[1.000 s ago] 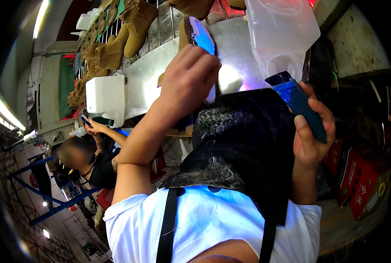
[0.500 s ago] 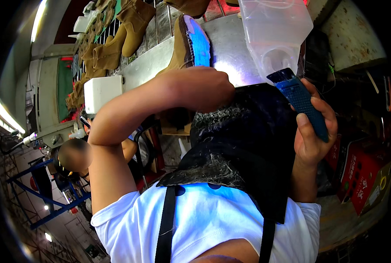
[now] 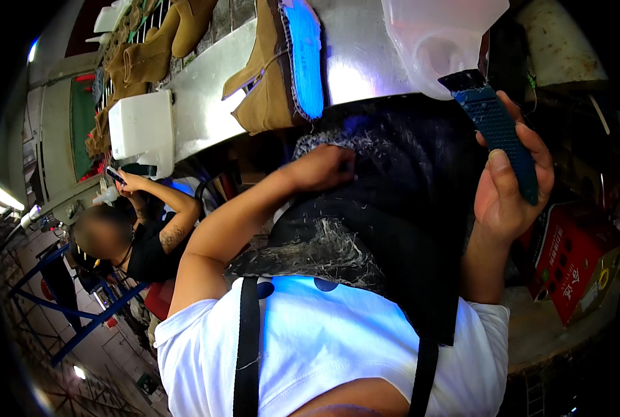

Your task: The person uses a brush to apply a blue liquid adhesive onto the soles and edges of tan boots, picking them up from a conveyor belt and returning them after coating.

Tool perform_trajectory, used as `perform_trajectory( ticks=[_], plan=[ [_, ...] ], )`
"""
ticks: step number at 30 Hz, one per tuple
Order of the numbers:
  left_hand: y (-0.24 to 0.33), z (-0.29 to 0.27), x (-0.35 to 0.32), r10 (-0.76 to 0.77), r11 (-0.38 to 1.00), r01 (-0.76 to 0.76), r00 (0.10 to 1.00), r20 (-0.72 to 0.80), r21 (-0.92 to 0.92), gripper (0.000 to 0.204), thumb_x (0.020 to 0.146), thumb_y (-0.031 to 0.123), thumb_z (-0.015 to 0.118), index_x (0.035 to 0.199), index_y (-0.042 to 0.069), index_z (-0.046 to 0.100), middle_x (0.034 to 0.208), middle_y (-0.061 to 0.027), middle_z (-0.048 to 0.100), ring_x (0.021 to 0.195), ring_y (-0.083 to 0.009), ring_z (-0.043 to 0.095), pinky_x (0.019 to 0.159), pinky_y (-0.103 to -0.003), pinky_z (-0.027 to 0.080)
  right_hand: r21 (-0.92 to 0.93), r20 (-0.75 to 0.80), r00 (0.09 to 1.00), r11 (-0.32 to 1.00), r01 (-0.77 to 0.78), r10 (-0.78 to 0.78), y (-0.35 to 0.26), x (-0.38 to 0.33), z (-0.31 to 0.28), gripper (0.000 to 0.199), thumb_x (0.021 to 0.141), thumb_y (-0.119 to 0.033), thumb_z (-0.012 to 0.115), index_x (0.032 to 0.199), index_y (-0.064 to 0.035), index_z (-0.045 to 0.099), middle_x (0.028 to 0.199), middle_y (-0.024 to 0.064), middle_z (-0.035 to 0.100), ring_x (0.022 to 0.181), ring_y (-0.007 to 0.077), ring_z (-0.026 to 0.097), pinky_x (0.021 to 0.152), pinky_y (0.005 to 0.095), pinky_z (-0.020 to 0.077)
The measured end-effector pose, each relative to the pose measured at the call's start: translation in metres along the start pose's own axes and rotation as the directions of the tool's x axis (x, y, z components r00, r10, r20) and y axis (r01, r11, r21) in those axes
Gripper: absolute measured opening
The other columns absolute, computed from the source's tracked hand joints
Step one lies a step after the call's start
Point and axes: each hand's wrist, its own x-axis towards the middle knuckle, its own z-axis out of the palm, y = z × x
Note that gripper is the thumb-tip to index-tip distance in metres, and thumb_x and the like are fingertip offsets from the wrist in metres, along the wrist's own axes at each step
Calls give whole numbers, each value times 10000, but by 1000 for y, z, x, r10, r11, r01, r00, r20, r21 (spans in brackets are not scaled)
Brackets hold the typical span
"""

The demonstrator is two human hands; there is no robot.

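My left hand (image 3: pixel 327 167) lies curled closed against the black apron (image 3: pixel 414 229) over my lap. Its fingertips are hidden, so whether anything is in them does not show. Raised at the right, my right hand (image 3: pixel 515 174) grips a flat brush (image 3: pixel 496 128) by its blue textured handle. The dark, crusted tip of the brush points up and left, in front of a translucent plastic container (image 3: pixel 442 42). A tan boot (image 3: pixel 261 97) lies on its side on the metal table beyond my left hand. Its sole glows blue under the light.
The metal worktop (image 3: pixel 205 118) bears a white plastic container (image 3: pixel 143 128) at its left end. More tan boots (image 3: pixel 146 59) stand on a rack at the far left. Another person (image 3: pixel 150 229) sits at the left. A red box (image 3: pixel 577 257) is low at the right.
My left hand has dropped from in front of the boot onto the apron. The view has shifted, and more of the boot shows. My right hand still grips the brush.
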Motion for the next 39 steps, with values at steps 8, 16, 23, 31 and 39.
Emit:
perform_trajectory(
  ticks=[8, 16, 23, 31, 39],
  plan=[
    [-22, -41, 2, -74, 983, -63, 728, 681, 174, 305, 928, 306, 716, 868, 24, 617, 792, -131, 620, 754, -226, 578, 681, -411, 466, -24, -34, 999, 1000, 7, -8, 0, -7, -1, 443, 860, 72, 553, 1296, 30, 621, 1370, 411, 522, 1300, 415, 568, 947, 401, 581],
    [29, -77, -67, 167, 944, -172, 985, -42, -281, 171, 909, 175, 766, 883, 19, 702, 745, -34, 651, 690, -126, 599, 611, -309, 492, -45, -27, 996, 995, -88, 87, -3, -3, -7, 427, 879, 72, 546, 1297, 24, 621, 1388, 393, 518, 1300, 404, 568, 955, 399, 577],
    [49, -52, -73, 134, 309, -209, 975, -175, -928, 114, 979, 111, 680, 950, 1, 668, 781, -73, 661, 543, -79, 498, 500, -211, 398, -36, -25, 997, 997, -72, 71, 0, 4, 1, 433, 873, 77, 557, 1299, 24, 616, 1382, 379, 530, 1278, 390, 586, 951, 404, 581],
    [46, -55, -96, 168, 398, -325, 945, -280, -858, 131, 978, 61, 636, 1073, -9, 692, 878, -66, 694, 647, -65, 555, 579, -202, 441, -57, -70, 993, 994, -98, 94, -2, -1, -1, 469, 827, 82, 560, 1290, 29, 616, 1336, 392, 559, 1235, 394, 621, 913, 402, 598],
    [-42, -19, -100, -163, 834, -37, 936, -311, -550, 143, 979, 88, 617, 1029, 16, 730, 870, -11, 681, 730, -61, 571, 655, -231, 483, -143, -16, 986, 976, -166, 166, 4, -27, -9, 477, 841, 48, 592, 1313, -10, 621, 1353, 388, 550, 1289, 428, 576, 893, 404, 604]
  ],
)
